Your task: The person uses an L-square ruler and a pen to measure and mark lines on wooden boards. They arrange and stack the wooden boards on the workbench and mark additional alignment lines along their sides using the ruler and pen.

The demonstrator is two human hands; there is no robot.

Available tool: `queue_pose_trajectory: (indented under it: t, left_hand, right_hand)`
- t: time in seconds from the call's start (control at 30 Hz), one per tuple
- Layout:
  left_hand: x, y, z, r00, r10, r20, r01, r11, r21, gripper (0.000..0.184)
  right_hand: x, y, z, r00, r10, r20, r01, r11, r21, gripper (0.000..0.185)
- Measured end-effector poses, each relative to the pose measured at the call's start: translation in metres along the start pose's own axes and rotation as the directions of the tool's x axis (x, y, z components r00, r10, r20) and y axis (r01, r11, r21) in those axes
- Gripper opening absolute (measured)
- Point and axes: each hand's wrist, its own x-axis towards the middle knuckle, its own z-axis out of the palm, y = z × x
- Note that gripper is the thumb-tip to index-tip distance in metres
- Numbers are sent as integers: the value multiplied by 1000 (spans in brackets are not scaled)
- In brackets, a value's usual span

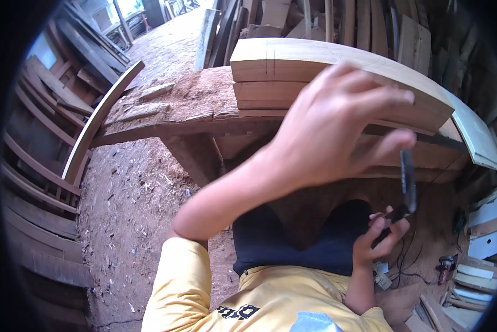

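My left hand (331, 122) is raised in front of the stacked timber and slightly blurred. Its thumb and fingers are apart, with nothing visible between them. Low on the right, my right hand (384, 235) is closed around a dark, bent tool (407, 182). One narrow arm of this tool points upward, its tip close to my left thumb; whether they touch I cannot tell. The exact kind of tool is unclear. Behind my left hand, thick pale timber pieces (284, 69) lie stacked on a wooden bench (165, 126). Faint pencil-like lines cross the top piece.
Wood shavings cover the bench's left part and the floor (132, 205). Long boards (102, 119) lean at the left, and more planks (364, 27) stand behind the bench. Offcuts (475, 282), cables and a red-and-black item (446, 269) lie at lower right.
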Motion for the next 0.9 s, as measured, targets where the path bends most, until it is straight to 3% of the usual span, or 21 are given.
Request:
queue_pose_trajectory:
  t: [0.03, 0.1, 0.13, 0.17, 0.23, 0.27, 0.33, 0.43, 0.5, 0.57, 0.7, 0.8, 0.9]
  left_hand:
    - [20, -11, 0, 998, 55, 19, -56, 992, 116, 45]
    - [61, -29, -2, 956, -48, 290, -26, 969, 245, 50]
    - [72, -39, -1, 913, -135, 384, 18, 956, 293, 62]
    - [85, -48, 4, 832, -244, 498, 44, 924, 379, 77]
    - [94, -65, 10, 684, -367, 631, 87, 899, 428, 85]
    - [95, -67, 10, 681, -386, 623, 97, 890, 445, 85]
    - [98, -71, 12, 452, -550, 702, 317, 835, 450, 83]
    - [97, -77, 13, 490, -501, 713, 291, 865, 407, 85]
    - [95, -74, 4, 543, -492, 681, 252, 869, 426, 87]
    - [97, -66, -20, 592, -488, 641, 210, 862, 461, 89]
    - [108, -39, -115, 669, -635, 388, 428, 754, 498, 69]
    - [113, -13, -197, 589, -754, 289, 523, 629, 575, 55]
    - [66, -16, -270, 581, -811, 74, 517, 438, 735, 62]
  right_hand:
    - [-1, 8, -5, 998, 66, -12, -66, 996, 58, 19]
    - [11, 14, -8, 993, 107, -47, -103, 991, 84, 20]
    - [17, 20, -8, 995, 77, -64, -70, 993, 100, 22]
    - [22, 22, -9, 996, 77, -51, -70, 991, 116, 22]
    - [32, 28, -11, 997, 6, -72, 2, 994, 110, 24]
    - [32, 30, -13, 997, 42, -64, -32, 988, 148, 25]
    - [31, 37, -15, 995, 77, -57, -65, 979, 196, 26]
    - [27, 48, -17, 992, 115, -49, -100, 964, 245, 28]
    - [33, 53, -17, 1000, -10, -22, 13, 989, 146, 29]
    - [37, 59, -18, 999, -23, -27, 27, 985, 168, 29]
    - [42, 63, -11, 991, 5, -131, 30, 965, 262, 21]
    - [44, 67, -10, 990, -52, -134, 80, 974, 214, 25]
    - [44, 71, -8, 987, -110, -116, 131, 971, 200, 26]
